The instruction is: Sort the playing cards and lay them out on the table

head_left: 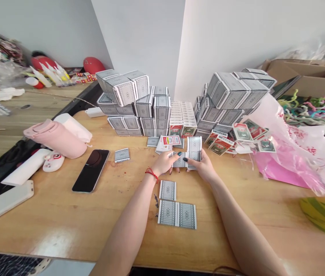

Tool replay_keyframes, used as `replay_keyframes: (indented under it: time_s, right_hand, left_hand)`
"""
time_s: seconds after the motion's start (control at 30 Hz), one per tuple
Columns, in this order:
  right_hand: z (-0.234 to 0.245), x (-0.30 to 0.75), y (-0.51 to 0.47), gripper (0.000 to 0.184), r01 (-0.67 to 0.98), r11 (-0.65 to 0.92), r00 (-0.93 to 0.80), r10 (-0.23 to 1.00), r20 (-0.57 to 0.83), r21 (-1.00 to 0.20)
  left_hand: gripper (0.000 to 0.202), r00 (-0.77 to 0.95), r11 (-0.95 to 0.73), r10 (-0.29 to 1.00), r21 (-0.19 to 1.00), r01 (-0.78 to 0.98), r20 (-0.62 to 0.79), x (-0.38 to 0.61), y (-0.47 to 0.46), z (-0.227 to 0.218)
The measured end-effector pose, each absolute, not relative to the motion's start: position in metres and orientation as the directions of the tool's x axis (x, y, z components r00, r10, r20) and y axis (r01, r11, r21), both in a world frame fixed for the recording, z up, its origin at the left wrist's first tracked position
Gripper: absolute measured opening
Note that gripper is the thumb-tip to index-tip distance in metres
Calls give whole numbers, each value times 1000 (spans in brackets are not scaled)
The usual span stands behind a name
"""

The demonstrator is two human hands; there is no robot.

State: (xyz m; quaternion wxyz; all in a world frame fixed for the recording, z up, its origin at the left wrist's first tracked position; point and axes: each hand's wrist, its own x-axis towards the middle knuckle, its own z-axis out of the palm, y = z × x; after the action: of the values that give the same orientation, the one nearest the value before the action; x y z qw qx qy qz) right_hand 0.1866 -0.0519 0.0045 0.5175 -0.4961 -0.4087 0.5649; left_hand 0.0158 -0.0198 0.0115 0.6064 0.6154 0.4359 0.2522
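Observation:
Between both hands I hold several patterned playing cards (pixel 194 145), backs facing me, just above the wooden table. My left hand (pixel 164 163), with a red string bracelet at its wrist, pinches the left end of them. Thumb on top, my right hand (pixel 204 165) grips the right side. Closer to me, three playing cards (pixel 168 213) lie back up on the table, two side by side and one behind them. Behind my left hand sits a white card with red and yellow print (pixel 170 140). A small patterned piece (pixel 121 155) lies farther left.
Stacks of card bundles (pixel 127 90) (pixel 231 92) rise at the back, with boxed decks (pixel 183 119) between them. Loose card boxes (pixel 221 142) and pink plastic (pixel 283 161) lie right, near yellow tape (pixel 323 214). A phone (pixel 91 170) and a pink bottle (pixel 55 138) are left.

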Motion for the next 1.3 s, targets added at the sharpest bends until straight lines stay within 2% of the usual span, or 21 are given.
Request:
replay_keyframes:
  time_s: [0.13,0.37,0.67,0.93,1.07,1.17,1.23,1.3]
  right_hand:
    - [4,188,-50,52,-241,-114,75,988,-135,-964]
    - [1,190,-49,52,-230,-137,73,985,-157,-964]
    - [1,190,-50,54,-217,-127,77,986,-147,-968]
    - [-1,188,-50,52,-175,-85,121,987,-107,-981]
    - [-1,188,-50,55,-176,-85,105,989,-105,-981]
    - [-3,188,-50,55,-201,-77,101,990,-98,-976]
    - [-5,188,-49,56,-236,-44,149,985,-81,-971]
    - [-9,190,-46,58,-296,12,228,972,-59,-955]
  left_hand:
    - [46,458,140,867,978,157,-198,14,-16,8]
    - [62,329,33,933,946,323,-145,16,-19,4]
    - [53,295,-90,955,922,378,-28,18,-16,4]
    - [55,276,-179,961,787,590,12,15,-13,-2]
    - [50,355,-222,934,839,497,37,12,-14,1]
    - [43,404,-124,915,934,335,-24,11,-16,4]
    - [39,414,-59,909,970,237,-46,10,-16,6]
    - [38,407,-85,914,975,206,-6,9,-16,8]
